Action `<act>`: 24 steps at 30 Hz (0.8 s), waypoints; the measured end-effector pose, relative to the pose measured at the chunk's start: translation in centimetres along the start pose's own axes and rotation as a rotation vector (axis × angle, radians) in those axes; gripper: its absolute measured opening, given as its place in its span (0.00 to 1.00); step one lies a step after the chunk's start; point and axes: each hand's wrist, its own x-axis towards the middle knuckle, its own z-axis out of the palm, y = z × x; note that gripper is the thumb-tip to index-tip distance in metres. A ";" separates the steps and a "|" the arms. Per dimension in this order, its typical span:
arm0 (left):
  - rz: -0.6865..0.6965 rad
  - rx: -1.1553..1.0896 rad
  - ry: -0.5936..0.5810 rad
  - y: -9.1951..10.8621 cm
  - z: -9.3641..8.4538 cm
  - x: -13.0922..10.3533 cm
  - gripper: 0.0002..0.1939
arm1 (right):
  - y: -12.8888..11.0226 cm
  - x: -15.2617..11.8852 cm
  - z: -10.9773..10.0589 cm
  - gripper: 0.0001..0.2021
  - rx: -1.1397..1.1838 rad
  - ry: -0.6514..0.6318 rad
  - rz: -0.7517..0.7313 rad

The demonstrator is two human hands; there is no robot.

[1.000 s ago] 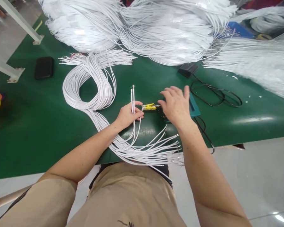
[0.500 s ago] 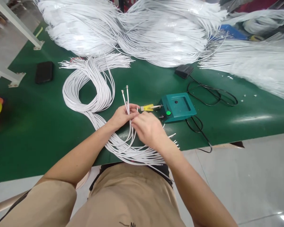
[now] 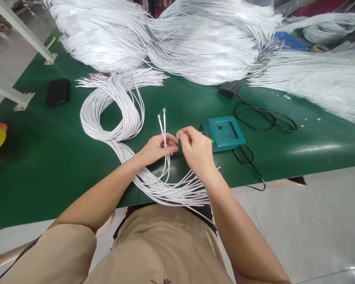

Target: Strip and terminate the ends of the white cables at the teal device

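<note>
My left hand is closed around a few thin white cables, thumb across them. Two cable ends with small metal tips point up above the fingers. Just to the right, my right hand has thumb and forefinger pinched together, with a small pale tip showing at the fingertips. The yellow piece on the front of the teal device is mostly hidden behind this hand, so what it grips is unclear. Under both hands runs a bundle of white cables, linked to a coil at left.
Large heaps of white cable lie along the back, with another pile at right. A black foot-pedal-like block and black cords sit behind the device. At left are a dark flat case and metal frame legs.
My right hand has moved right and slightly up, away from my left hand, and now covers the yellow piece. My left hand has shifted slightly right with the cables.
</note>
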 end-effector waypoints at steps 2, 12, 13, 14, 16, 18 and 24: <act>0.032 0.056 -0.011 0.0 0.3 -0.2 0.16 | -0.2 2.1 0.4 0.12 0.175 0.022 -0.011; -0.018 -0.499 0.079 0.6 -0.3 0.2 0.18 | 0.8 1.8 2.3 0.08 0.718 -0.072 0.187; -0.019 -0.516 0.073 0.6 -0.3 0.2 0.18 | 0.8 1.4 2.4 0.08 0.747 -0.086 0.212; -0.015 -0.521 0.066 0.6 -0.2 0.1 0.18 | 0.8 1.1 2.4 0.08 0.774 -0.102 0.231; 0.015 -0.494 0.076 0.6 0.0 0.1 0.18 | 0.8 1.0 2.4 0.09 0.804 -0.132 0.245; 0.053 -0.444 0.100 0.5 0.2 0.1 0.20 | 0.8 1.3 2.2 0.09 0.813 -0.180 0.227; 0.023 -0.372 0.069 0.7 0.5 0.0 0.23 | 1.1 3.5 0.8 0.13 0.908 -0.027 0.224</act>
